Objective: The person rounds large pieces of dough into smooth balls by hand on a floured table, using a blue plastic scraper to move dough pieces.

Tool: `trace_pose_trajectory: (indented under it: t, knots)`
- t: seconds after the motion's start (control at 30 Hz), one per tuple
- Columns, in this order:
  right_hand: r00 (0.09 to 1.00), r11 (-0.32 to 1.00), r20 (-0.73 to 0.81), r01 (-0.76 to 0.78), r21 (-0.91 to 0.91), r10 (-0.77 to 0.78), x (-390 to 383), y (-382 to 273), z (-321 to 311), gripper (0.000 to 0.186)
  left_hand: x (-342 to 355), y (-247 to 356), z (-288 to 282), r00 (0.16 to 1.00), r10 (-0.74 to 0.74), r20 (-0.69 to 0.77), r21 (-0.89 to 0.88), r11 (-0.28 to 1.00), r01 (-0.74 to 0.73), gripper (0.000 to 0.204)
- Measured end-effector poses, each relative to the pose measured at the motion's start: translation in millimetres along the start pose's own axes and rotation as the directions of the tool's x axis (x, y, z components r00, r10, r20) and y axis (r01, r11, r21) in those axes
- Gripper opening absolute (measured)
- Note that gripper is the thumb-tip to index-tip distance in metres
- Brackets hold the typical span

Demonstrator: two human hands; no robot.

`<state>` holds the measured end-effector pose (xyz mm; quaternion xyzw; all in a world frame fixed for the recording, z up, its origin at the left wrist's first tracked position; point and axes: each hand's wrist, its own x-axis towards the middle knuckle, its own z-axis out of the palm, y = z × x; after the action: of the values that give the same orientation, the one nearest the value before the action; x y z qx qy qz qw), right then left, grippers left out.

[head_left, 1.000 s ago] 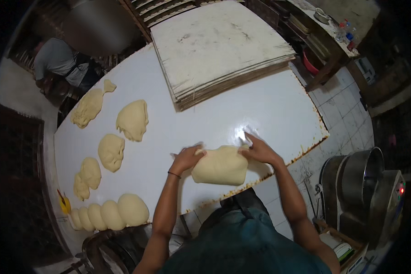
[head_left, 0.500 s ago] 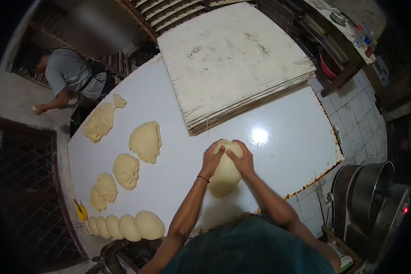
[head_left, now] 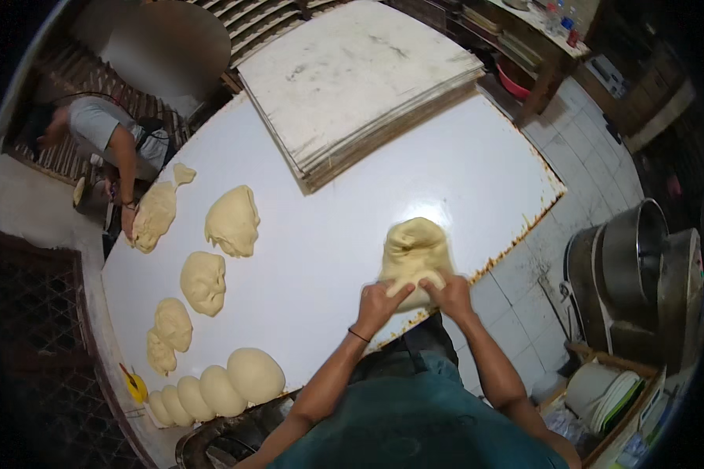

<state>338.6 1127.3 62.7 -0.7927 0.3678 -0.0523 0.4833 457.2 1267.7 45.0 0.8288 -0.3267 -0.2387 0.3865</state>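
A pale lump of dough lies on the white table close to its near edge, with a folded, creased top. My left hand grips its near left side, thumb pressed on top and fingers curled under. My right hand does the same on the near right side, so both thumbs almost meet over the dough. The undersides of my fingers are hidden. A dark band circles my left wrist.
Several rough dough pieces lie along the table's left side, and a row of smooth dough balls sits at the near left corner. Stacked boards cover the far side. Another person's hand touches dough. A metal mixer bowl stands right.
The dough was pulled nearer me and my hands moved from its far end to its near end. The other person's hand came down onto a far-left dough piece. The view shifted.
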Motion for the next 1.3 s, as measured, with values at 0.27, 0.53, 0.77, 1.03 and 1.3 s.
trace_pose_trajectory:
  t: [0.27, 0.53, 0.77, 1.03, 1.3]
  knots:
    - [0.895, 0.947, -0.34, 0.319, 0.038, -0.288, -71, -11, -4, 0.091, -22, 64, -52, 0.967, 0.256, -0.005, 0.18, 0.951, -0.25, 0.068]
    - [0.867, 0.976, -0.485, 0.189, 0.109, -0.114, 165, -19, -15, 0.063, 230, 45, -30, 0.969, 0.235, -0.075, 0.643, 0.754, -0.133, 0.083]
    - [0.982, 0.971, 0.156, 0.134, -0.197, -0.104, 86, 36, 2, 0.086, 246, 62, 6, 0.724, 0.094, 0.683, 0.444, 0.735, -0.514, 0.08]
    - [0.943, 0.804, 0.107, 0.204, 0.558, -0.314, 218, -42, 16, 0.04, 203, 1, -57, 0.973, -0.204, 0.105, -0.325, 0.918, 0.228, 0.04]
    - [0.393, 0.513, -0.451, 0.839, -0.181, -0.801, 64, -146, -104, 0.04, 98, 131, -101, 0.711, 0.592, -0.379, -0.149, 0.719, -0.679, 0.053]
